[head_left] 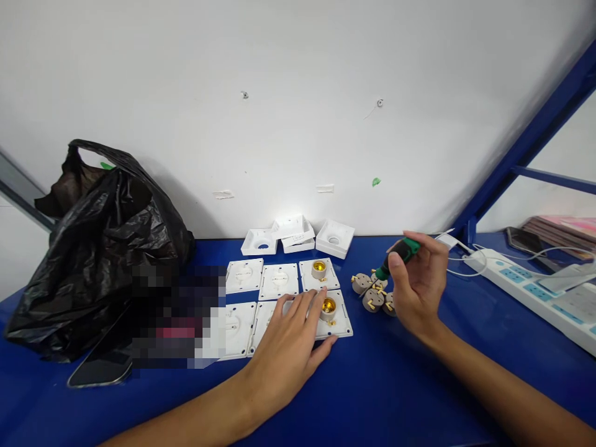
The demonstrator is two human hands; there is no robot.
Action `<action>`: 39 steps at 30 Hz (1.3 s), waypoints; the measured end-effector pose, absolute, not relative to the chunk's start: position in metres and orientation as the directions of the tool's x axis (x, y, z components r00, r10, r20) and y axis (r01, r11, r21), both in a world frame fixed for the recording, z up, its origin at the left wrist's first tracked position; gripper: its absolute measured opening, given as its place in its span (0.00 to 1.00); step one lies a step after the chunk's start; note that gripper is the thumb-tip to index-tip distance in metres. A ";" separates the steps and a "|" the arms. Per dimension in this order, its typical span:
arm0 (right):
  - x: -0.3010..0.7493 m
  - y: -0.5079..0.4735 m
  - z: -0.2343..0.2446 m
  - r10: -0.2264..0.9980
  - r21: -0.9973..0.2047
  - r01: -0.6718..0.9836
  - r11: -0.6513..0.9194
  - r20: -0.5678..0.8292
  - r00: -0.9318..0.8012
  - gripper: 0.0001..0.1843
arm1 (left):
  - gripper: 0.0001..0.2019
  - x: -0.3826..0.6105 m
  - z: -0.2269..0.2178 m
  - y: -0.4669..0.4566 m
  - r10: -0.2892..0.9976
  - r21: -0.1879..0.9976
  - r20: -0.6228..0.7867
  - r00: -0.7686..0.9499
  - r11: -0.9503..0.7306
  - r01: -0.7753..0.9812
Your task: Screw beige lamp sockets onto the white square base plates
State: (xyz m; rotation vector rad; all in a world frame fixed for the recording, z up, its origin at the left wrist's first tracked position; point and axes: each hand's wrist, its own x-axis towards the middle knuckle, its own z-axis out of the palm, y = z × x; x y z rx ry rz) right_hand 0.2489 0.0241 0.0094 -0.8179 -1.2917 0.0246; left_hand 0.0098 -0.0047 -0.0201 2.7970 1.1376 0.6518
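My right hand (421,288) grips a green and black screwdriver (398,256), its shaft slanting down to the left over a cluster of round beige lamp-holder cores (373,300) with brass tabs. My left hand (298,338) lies with its fingers stretched over the front row of white square plates, touching the front right plate (343,316). On that plate stands a lamp socket (328,307) with a gold-coloured inside. Behind it, another white plate (307,276) carries a second gold-lined socket (319,269). Further left lie plates without sockets, such as the back middle one (278,280).
White square covers with round holes (334,237) lie against the wall. A black plastic bag (112,248) stands left, with a phone (102,366) before it. At right are a white power strip (535,292), cables and another phone (525,239) beside a blue metal frame (507,167).
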 end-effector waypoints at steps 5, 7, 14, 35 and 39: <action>0.259 0.032 0.013 0.571 -0.642 0.416 0.644 0.765 0.298 0.15 | 0.30 0.007 -0.023 -0.005 0.693 0.247 0.397 0.602 -0.712 0.657; 0.263 0.035 0.015 0.658 -0.711 0.334 0.619 0.702 0.273 0.14 | 0.32 0.006 -0.023 -0.006 0.706 0.255 0.393 0.589 -0.700 0.667; 0.269 0.046 0.017 0.823 -0.835 0.152 0.529 0.548 0.149 0.11 | 0.30 0.007 -0.021 -0.007 0.672 0.223 0.386 0.632 -0.733 0.643; 0.248 0.006 0.031 0.677 -0.321 0.601 0.732 0.444 -0.588 0.15 | 0.19 0.003 -0.017 -0.005 0.799 0.662 0.290 0.527 -0.565 0.493; 0.250 0.004 0.036 0.631 -0.282 0.585 0.760 0.539 -0.558 0.14 | 0.21 0.012 -0.013 -0.019 0.812 0.722 0.251 0.527 -0.519 0.458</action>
